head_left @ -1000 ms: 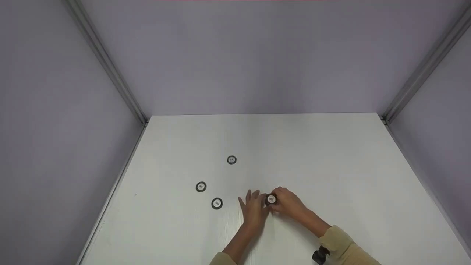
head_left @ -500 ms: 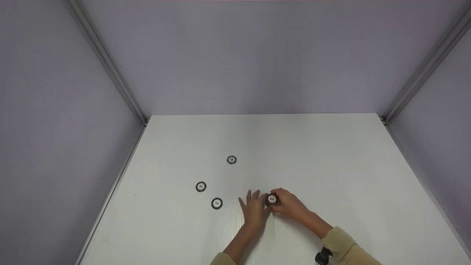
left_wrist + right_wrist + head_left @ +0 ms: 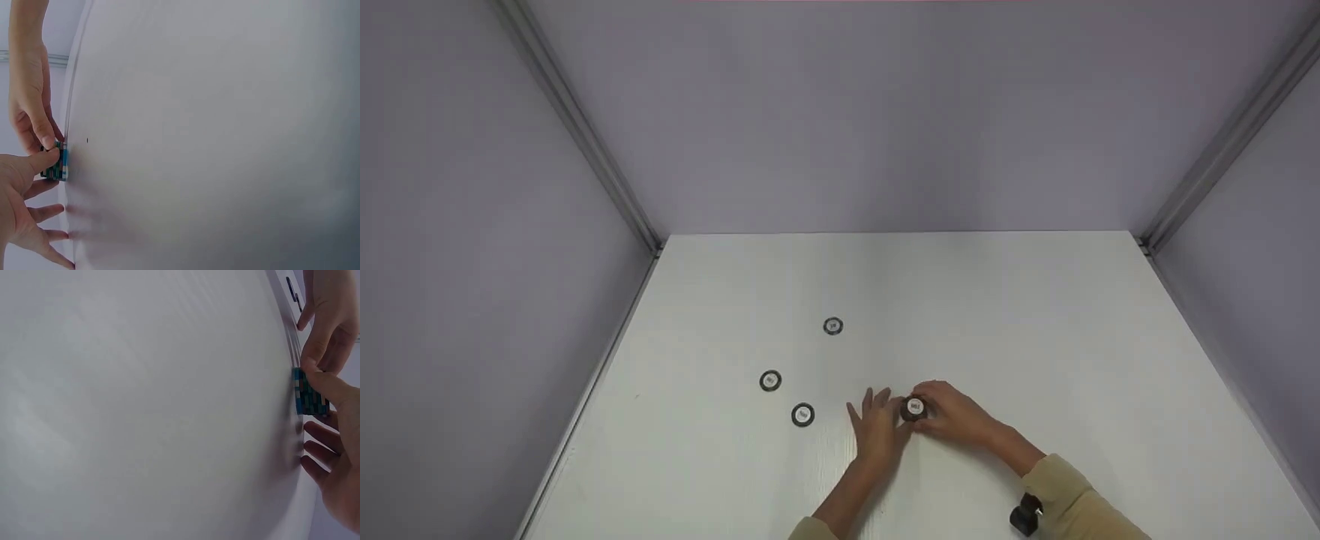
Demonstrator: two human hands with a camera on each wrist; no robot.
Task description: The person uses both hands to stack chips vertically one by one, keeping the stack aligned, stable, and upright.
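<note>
Hardly altered across the last second. Stack of poker chips (image 3: 914, 407) kept in the same place on the white worktop (image 3: 1035, 315), toward the front and a little right of centre, shifted only a trace toward the viewer.

Pinched at the rim by the right hand (image 3: 956, 415), grip narrow, thumb and fingertips closed round the stack. Shown in the right wrist view (image 3: 308, 395) as banded teal chips standing on the worktop, not lifted.

Steadied from the opposite side by the left hand (image 3: 877, 431), grip wide, fingers spread on the worktop, thumb tip laid against the side of the stack (image 3: 55, 163).

Sole visible shift: right forearm and beige sleeve (image 3: 1065, 495) swung slightly outward and back, carrying the black wrist camera (image 3: 1026, 517) along, fingertip hold unbroken.

Best read as a hold maintained rather than a move begun. Stack probably being squared or steadied between both hands, with no chip seen added or taken off.

Far chip (image 3: 832, 325), left chip (image 3: 770, 380) and near chip (image 3: 802, 415) lying flat and apart from one another, left of the hands, unmoved and untouched. Near chip closest to the left fingertips, yet clear of them.
</note>
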